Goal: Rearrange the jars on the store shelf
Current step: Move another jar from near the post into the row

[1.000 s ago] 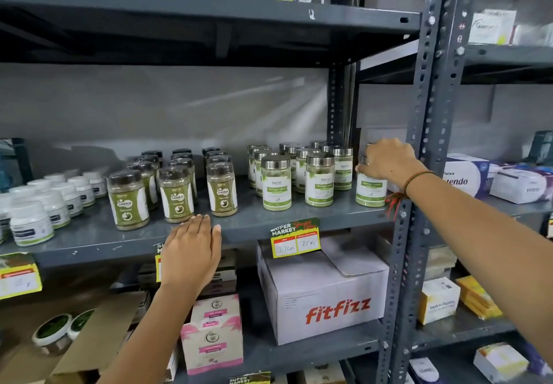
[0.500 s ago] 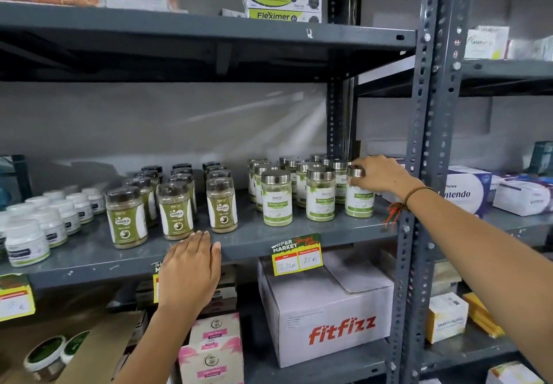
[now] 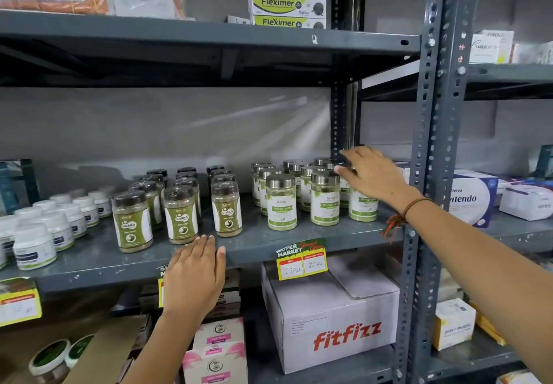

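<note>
The right hand (image 3: pixel 372 174) hovers open-fingered above the steel-lidded jars (image 3: pixel 324 198), grasping none. The left hand (image 3: pixel 194 273) lies flat on the shelf's front edge (image 3: pixel 89 276), holding nothing.

Right hand (image 3: pixel 374 174) is hovering, fingers spread, over silver-lidded jars (image 3: pixel 324 198) on grey shelf (image 3: pixel 254 246). Left hand (image 3: pixel 194 273) is resting flat on shelf edge, near brown-lidded jars (image 3: pixel 181 214).

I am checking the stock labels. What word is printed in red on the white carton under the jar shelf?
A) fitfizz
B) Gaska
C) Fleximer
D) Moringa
A: the white carton on the lower shelf, below the silver-lidded jars, shows "fitfizz" in red letters.
</note>
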Demonstrator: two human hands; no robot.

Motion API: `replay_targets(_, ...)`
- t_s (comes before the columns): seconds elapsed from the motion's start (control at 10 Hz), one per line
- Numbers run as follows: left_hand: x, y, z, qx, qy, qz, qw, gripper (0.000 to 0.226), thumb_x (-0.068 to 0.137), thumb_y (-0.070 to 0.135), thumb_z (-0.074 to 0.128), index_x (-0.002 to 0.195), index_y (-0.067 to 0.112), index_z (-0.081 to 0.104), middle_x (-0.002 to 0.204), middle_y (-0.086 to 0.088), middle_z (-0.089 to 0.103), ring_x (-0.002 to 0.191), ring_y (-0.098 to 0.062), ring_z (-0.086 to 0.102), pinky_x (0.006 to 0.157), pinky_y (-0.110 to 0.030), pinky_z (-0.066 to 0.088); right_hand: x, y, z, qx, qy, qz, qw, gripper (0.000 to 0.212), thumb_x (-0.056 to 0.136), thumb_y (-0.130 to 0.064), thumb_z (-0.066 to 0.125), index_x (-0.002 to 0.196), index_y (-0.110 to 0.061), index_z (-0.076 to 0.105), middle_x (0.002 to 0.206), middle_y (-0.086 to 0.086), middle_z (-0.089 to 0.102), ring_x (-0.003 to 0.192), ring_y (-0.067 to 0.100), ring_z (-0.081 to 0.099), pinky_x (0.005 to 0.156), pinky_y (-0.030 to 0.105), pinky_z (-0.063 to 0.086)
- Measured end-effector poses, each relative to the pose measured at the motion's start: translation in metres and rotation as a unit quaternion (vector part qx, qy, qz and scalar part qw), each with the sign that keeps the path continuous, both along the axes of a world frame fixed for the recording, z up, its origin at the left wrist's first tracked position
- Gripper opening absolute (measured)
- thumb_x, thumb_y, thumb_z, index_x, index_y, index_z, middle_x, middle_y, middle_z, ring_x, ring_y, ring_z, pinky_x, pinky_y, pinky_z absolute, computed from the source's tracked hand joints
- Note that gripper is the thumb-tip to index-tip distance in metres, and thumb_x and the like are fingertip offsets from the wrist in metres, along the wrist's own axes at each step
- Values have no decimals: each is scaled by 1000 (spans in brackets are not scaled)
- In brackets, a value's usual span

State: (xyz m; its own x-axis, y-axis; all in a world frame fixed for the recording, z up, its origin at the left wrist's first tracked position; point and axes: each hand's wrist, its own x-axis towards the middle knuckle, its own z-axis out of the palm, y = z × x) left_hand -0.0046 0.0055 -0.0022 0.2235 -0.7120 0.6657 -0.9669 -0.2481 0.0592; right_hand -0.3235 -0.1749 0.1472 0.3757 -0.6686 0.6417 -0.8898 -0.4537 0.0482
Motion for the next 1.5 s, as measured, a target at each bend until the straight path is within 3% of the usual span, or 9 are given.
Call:
replay_targets(0.2, 1, 0, 0, -2, -3, -3, 1000, 55, 96, 40, 30, 116, 4, 66, 115, -14, 68, 109, -28, 62, 96, -44, 46, 35, 6, 3, 110, 74, 57, 990, 67, 96, -61, 35, 148, -18, 41, 146, 7, 52, 136, 25, 46, 119, 55, 11)
replay_targets(0.3, 0, 0, -1, -5, -2, -2, 1000, 54, 96, 40, 32, 116, 3, 66, 115, -14, 68, 110, -28, 62, 96, -44, 46, 39, 4, 2, 132, 70, 56, 987, 60, 96, -54, 43, 146, -21, 44, 130, 4, 63, 131, 25, 51, 119, 54, 9)
replay_targets(0.5, 2, 0, -1, -9, -3, -3, 1000, 54, 96, 40, 31, 115, 4, 66, 114, -14, 69, 109, -27, 62, 96, -43, 45, 42, 7, 6, 90, 59, 63, 992, 55, 94, -50, 53, 140, -19, 55, 106, 2, 71, 110, 27, 64, 108, 43, 37)
replay_targets(0.6, 1, 0, 0, -11, -3, -5, 1000, 53, 96, 40, 32, 113, 4, 67, 113, -14, 69, 107, -28, 63, 94, -43, 46, 41, 9, 6, 85, 45, 65, 993, 57, 90, -54, 57, 136, -21, 58, 123, 5, 69, 114, 27, 62, 104, 40, 39)
replay_targets(0.8, 0, 1, 0, -15, -7, -3, 1000, 51, 95, 39, 34, 112, 3, 67, 111, -14, 70, 106, -27, 64, 94, -42, 47, 40, 14, 6, 77, 45, 61, 994, 57, 90, -56, 57, 136, -22, 59, 125, 5, 68, 115, 25, 62, 99, 38, 42)
replay_targets(1.0, 0, -1, -1, -20, -10, -1, 1000, 51, 95, 39, 34, 112, 3, 68, 110, -14, 70, 106, -27, 64, 94, -42, 47, 43, 11, 6, 48, 22, 51, 997, 68, 91, -63, 45, 142, -18, 51, 136, 10, 61, 122, 28, 58, 112, 49, 33)
replay_targets(1.2, -1, -2, -1, -22, -15, 5, 1000, 52, 96, 39, 33, 113, 4, 67, 111, -13, 70, 106, -26, 64, 94, -41, 47, 97, 44, 9, -24, -72, 168, 983, 63, 93, -60, 45, 141, -19, 52, 141, 4, 57, 131, 23, 50, 114, 44, 31)
replay_targets(1.4, -1, -3, 0, -24, -15, 5, 1000, 50, 96, 39, 34, 113, 5, 68, 111, -12, 70, 107, -25, 63, 94, -41, 47, 177, 72, -1, 55, -2, 257, 965, 65, 94, -49, 53, 150, -19, 39, 152, 5, 44, 139, 23, 40, 113, 44, 37)
replay_targets(1.5, 0, -3, -1, -28, -15, 2, 999, 50, 96, 38, 34, 113, 5, 67, 112, -12, 70, 107, -25, 63, 95, -40, 47, 199, 72, -5, 114, 30, 245, 962, 70, 93, -48, 55, 152, -17, 33, 154, 10, 39, 139, 29, 40, 113, 45, 36)
